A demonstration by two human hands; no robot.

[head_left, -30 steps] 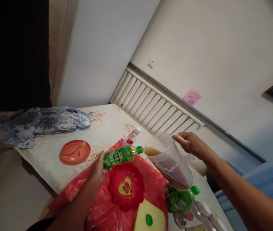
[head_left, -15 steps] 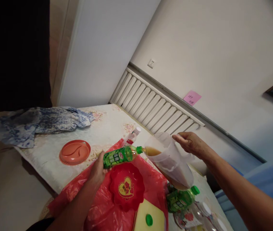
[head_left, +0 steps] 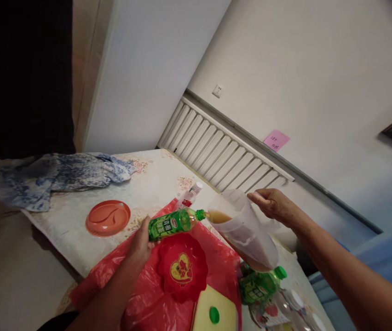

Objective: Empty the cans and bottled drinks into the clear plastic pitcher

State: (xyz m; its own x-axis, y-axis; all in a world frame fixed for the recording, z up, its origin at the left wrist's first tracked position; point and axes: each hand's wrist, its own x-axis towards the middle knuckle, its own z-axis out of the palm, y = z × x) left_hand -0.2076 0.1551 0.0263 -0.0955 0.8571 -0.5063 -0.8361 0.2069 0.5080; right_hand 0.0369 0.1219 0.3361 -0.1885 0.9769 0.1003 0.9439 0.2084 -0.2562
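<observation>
My left hand [head_left: 143, 238] is closed round the lower end of a green-labelled drink bottle [head_left: 171, 224], whose uncapped neck points right in this slanted view. In my right hand [head_left: 270, 202] is the handle of a translucent plastic pitcher [head_left: 247, 234]. The pitcher is tilted, with brown liquid at its lip and along its lower side. Its spout meets the bottle's mouth, and liquid shows there. Below the bottle lies a red scalloped dish [head_left: 182, 269] with a yellow heart print. A green cap [head_left: 214, 315] rests on a yellow box or pad [head_left: 216, 301].
Red plastic sheeting [head_left: 144, 301] covers part of the flowered tablecloth [head_left: 158, 172]. Another green bottle [head_left: 260, 286] and clear containers [head_left: 282, 303] stand at the right. A clear bottle [head_left: 189, 195], an orange divided plate [head_left: 108, 217] and blue-white cloth [head_left: 85, 172] lie further back, near a radiator [head_left: 223, 147].
Almost nothing differs. Both hands, the bottle and the tilted pitcher keep their places, with only a very slight shift of the view.
</observation>
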